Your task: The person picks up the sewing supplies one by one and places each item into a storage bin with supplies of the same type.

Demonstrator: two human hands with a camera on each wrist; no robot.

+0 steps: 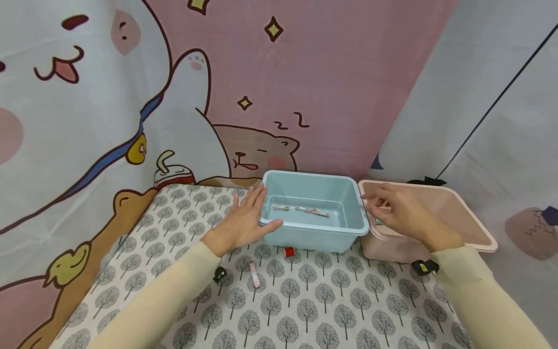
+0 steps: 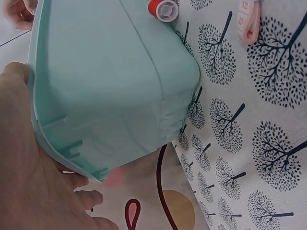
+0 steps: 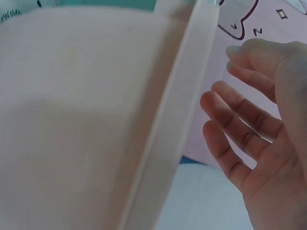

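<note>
A light blue plastic bin (image 1: pixel 305 237) stands on the table with small pinkish strips (image 1: pixel 311 211) lying on its floor. My left hand (image 1: pixel 241 220) rests against the bin's left rim, fingers spread and thumb stretched along the front edge; the left wrist view shows the palm (image 2: pixel 43 177) along that rim. Over the left end of a pink bin (image 1: pixel 392 247), beside the blue bin's right rim, is my right hand (image 1: pixel 398 211). Its fingers (image 3: pixel 230 124) are loosely bent in the right wrist view, with nothing between them.
In front of the blue bin lie a red thread spool (image 1: pixel 289 252) and a folded pink tape measure (image 1: pixel 255 275). The tablecloth (image 1: pixel 305 310) has a tree print. A cartoon-printed curtain (image 1: pixel 340 87) hangs right behind the bins.
</note>
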